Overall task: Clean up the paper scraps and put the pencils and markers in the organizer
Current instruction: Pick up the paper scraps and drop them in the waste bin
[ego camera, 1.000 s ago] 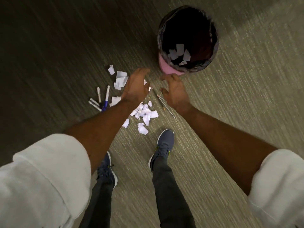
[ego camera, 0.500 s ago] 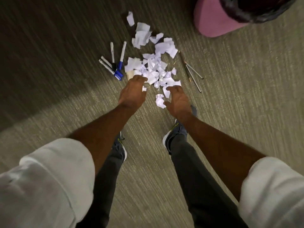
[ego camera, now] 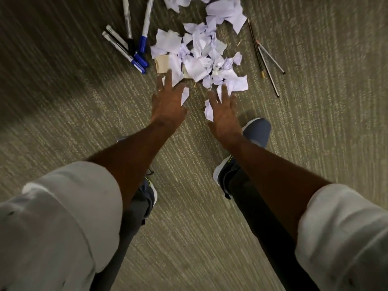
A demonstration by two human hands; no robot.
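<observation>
By paper scraps [ego camera: 199, 59], left hand [ego camera: 168, 101], right hand [ego camera: 224, 111] splayed

Four markers [ego camera: 144, 26], three capped in blue and one in black, lie at far left, with three pencils [ego camera: 268, 71] at far right. Between them sits one heap of white paper scraps [ego camera: 197, 68], too many and too overlapped to count, with at least one tan piece [ego camera: 162, 64]. Nearer are two hands, the left hand [ego camera: 168, 103] and the right hand [ego camera: 223, 114], and two shoes [ego camera: 256, 131].
</observation>
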